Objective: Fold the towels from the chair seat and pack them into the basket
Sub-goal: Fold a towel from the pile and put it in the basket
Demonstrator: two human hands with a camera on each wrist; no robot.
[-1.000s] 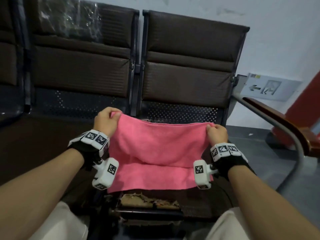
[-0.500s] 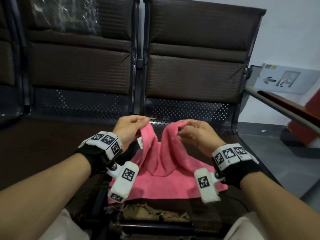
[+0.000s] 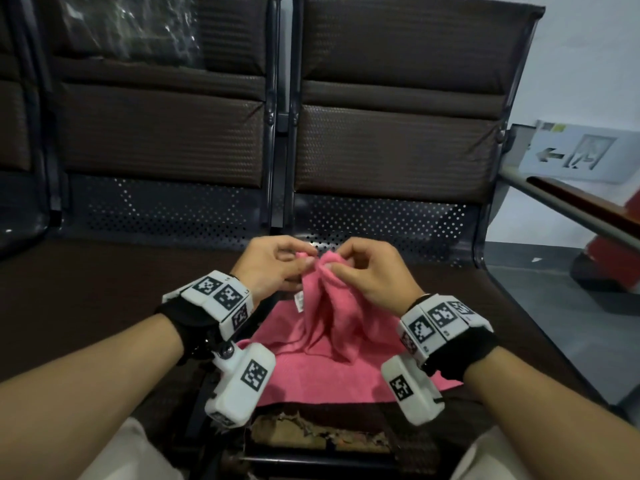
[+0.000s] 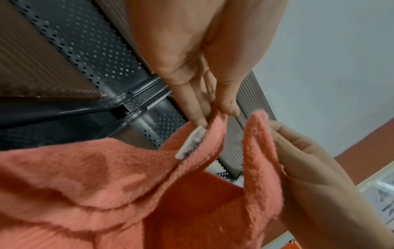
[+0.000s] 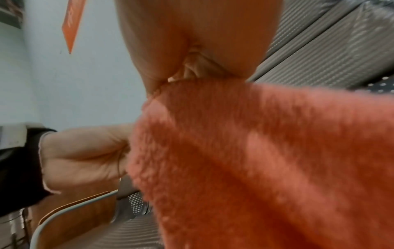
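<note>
— What's hidden?
— The towel [image 3: 332, 341] covers the right hand's [image 5: 192, 42] fingertips in the blurred right wrist view.
— And the label [image 3: 298, 301]?
— Print too small to read.

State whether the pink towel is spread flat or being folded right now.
Being folded. The left hand and right hand pinch two corners of the pink towel together, raised; its lower part lies on the chair seat.

The head view looks forward and down over both forearms at the fluffy pink towel [image 3: 332, 327] and brown padded chairs [image 3: 398, 133]. Each wrist view looks up along its palm, very close. All three share the towel.
</note>
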